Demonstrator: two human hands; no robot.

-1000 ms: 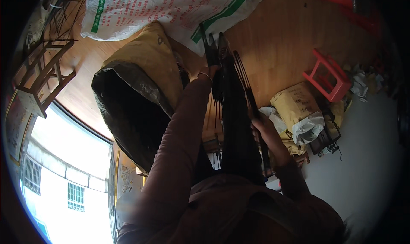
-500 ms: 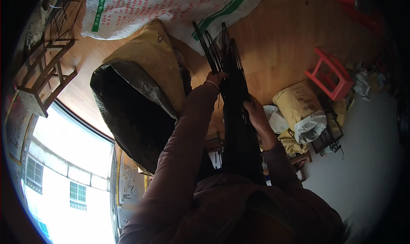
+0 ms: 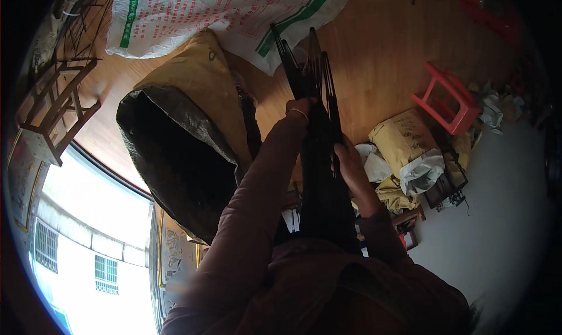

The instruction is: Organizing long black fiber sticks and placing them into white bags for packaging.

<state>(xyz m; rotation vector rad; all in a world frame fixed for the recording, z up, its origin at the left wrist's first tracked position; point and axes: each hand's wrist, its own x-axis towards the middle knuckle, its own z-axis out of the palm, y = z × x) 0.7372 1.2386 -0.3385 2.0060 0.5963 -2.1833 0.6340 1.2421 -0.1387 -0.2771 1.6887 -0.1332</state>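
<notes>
I hold a bundle of long thin black rods or strips [image 3: 313,77] in front of me, their far ends fanning out over the wooden floor. My left hand [image 3: 300,108], with a thin bracelet at the wrist, grips the bundle higher up. My right hand [image 3: 350,162] is closed on the bundle lower down, on its right side. The lower part of the bundle [image 3: 322,200] runs down toward my body and is dark and hard to make out.
A large open yellow sack with a black lining [image 3: 175,147] stands at my left. A white woven sack [image 3: 228,13] lies flat beyond it. Red plastic stool [image 3: 448,101], yellow and white bags [image 3: 410,147], and a wooden stool [image 3: 55,109] surround me.
Both hands have shifted along the bundle: the right hand has slid down toward my body, and the rods' tips now fan wider over the floor.
</notes>
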